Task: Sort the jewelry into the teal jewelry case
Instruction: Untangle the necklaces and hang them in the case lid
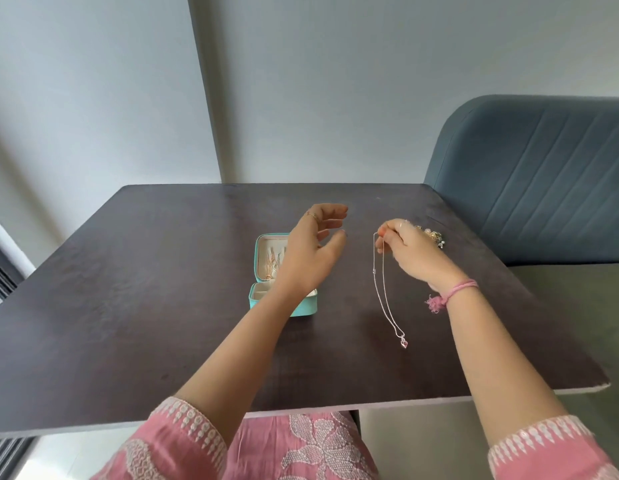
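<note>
The teal jewelry case (257, 268) lies open on the dark table, its lid tilted back with gold chains hanging inside. My left hand (313, 252) hovers over the case with relaxed, spread fingers, holding nothing and hiding the case's right side. My right hand (410, 252) pinches the top of a thin silver necklace (384, 289), raised above the table to the right of the case. The chain hangs down in a long loop with a small pink heart pendant (403, 342) at its bottom. A small heap of loose jewelry (434, 235) lies just behind my right hand.
The dark wooden table (145, 306) stands against a grey wall. A blue padded seat back (543, 178) rises past the table's right edge. A pink thread band circles my right wrist.
</note>
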The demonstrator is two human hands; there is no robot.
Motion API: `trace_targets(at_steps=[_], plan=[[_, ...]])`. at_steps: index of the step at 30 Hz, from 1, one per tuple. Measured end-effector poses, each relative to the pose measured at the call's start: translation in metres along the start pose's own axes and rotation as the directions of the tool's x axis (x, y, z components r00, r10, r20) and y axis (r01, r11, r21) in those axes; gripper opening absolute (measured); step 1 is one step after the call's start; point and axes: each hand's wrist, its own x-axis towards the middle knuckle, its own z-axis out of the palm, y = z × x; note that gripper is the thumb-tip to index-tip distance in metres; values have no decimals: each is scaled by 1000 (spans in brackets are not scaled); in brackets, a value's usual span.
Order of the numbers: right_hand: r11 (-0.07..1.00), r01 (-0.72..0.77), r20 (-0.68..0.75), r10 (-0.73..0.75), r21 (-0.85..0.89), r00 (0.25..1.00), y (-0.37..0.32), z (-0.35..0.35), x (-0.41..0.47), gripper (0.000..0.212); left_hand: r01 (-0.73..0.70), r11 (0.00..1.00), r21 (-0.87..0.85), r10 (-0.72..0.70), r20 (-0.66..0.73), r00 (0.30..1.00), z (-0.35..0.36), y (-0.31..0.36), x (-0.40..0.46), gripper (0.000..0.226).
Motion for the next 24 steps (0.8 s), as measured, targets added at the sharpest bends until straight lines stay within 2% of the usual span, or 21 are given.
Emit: trace_targets(at_steps=[6,10,13,16,20,24], plan=[[983,156,111,-167,97,980,-51,-29,-17,20,174,982,-80,-158,174,972,6,12,11,30],[976,198,121,-209,95,970,-61,-39,-19,22,174,977,-120,-128,321,938,6,29,10,28],[969,221,91,-231,107,969,-65,-43,-17,21,185,975,-124,-135,329,935,4,39,11,30],[961,230,48,-240,156,970,-69,-45,-16,17,232,959,-162,-175,305,936,2,45,12,22],[926,230,9,-244,299,970,-73,-42,-18,13,323,886,-332,-206,343,917,1,51,11,23],[842,206,-55,-207,498,977,-73,-29,-24,12,348,775,-527,-218,294,931,-2,56,12,23]])
